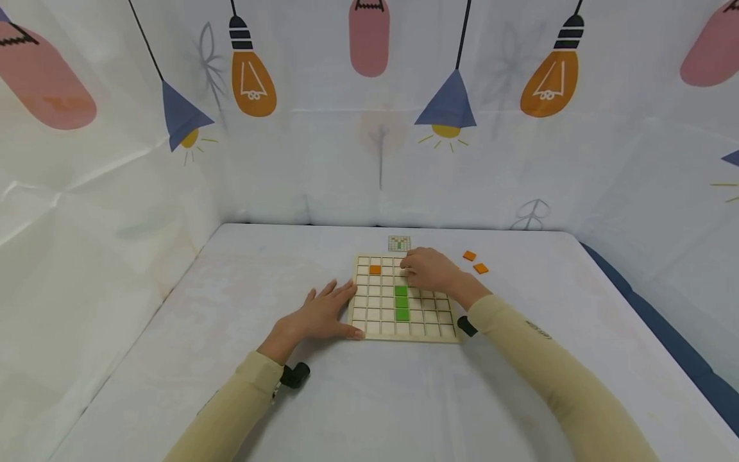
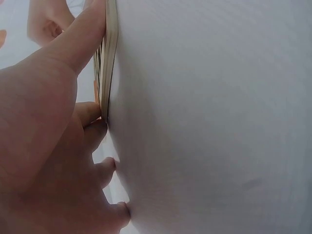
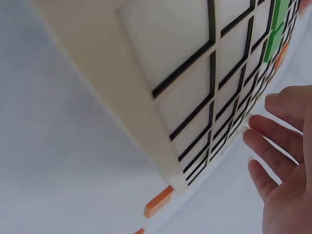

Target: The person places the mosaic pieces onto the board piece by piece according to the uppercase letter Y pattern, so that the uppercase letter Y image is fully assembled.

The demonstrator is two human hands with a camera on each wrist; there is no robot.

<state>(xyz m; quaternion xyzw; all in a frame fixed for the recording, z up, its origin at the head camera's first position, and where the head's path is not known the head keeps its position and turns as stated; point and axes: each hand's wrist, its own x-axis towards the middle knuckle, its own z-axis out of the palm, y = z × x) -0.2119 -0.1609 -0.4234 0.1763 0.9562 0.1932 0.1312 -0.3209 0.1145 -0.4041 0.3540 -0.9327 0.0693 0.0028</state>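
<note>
A wooden grid board (image 1: 381,328) lies on the table, with an orange tile (image 1: 375,270) in an upper-left cell and a column of green tiles (image 1: 401,303) near its middle. My left hand (image 1: 325,314) is spread at the board's left side. Its thumb touches the near corner, and its fingertips rest along the edge and on the table. Over the far right part of the board, my right hand (image 1: 433,269) has its fingers bent slightly downward. In the right wrist view, thumb and fingers (image 3: 278,141) are apart, and no tile shows between them.
Loose orange tiles (image 1: 481,268) lie on the table (image 1: 277,256) to the right of the board. Just beyond the board's far edge is a small printed pattern card (image 1: 399,243). A patterned white curtain (image 1: 323,160) hangs behind the table.
</note>
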